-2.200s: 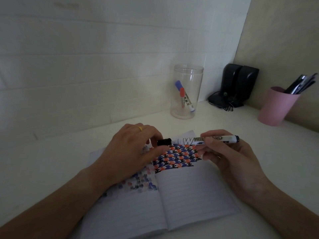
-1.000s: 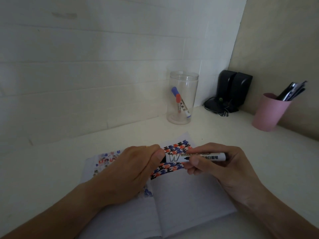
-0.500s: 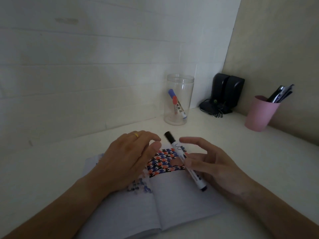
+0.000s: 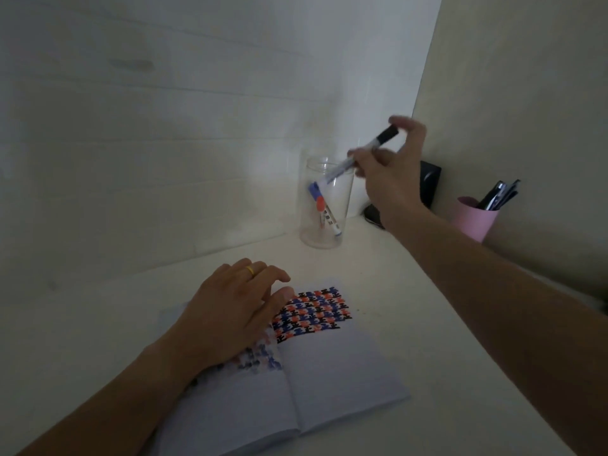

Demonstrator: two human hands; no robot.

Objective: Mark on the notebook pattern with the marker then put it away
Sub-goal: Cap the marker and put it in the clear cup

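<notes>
On the pale desk (image 4: 427,324), the open notebook (image 4: 329,373) is lying flat, its lined right page carrying a block of black, blue and orange marks. My left hand (image 4: 230,317) is pressing the left page, fingers loosely spread. The clear cylindrical jar (image 4: 324,205) is holding two markers. The pink cup (image 4: 470,218) is holding dark pens. My right hand (image 4: 391,169) is pinching the marker (image 4: 362,156) above the jar's rim, black cap up-right, tail slanting down-left into the mouth.

Black-capped marker (image 4: 365,153) tilted above open patterned notebook (image 4: 329,366).
</notes>
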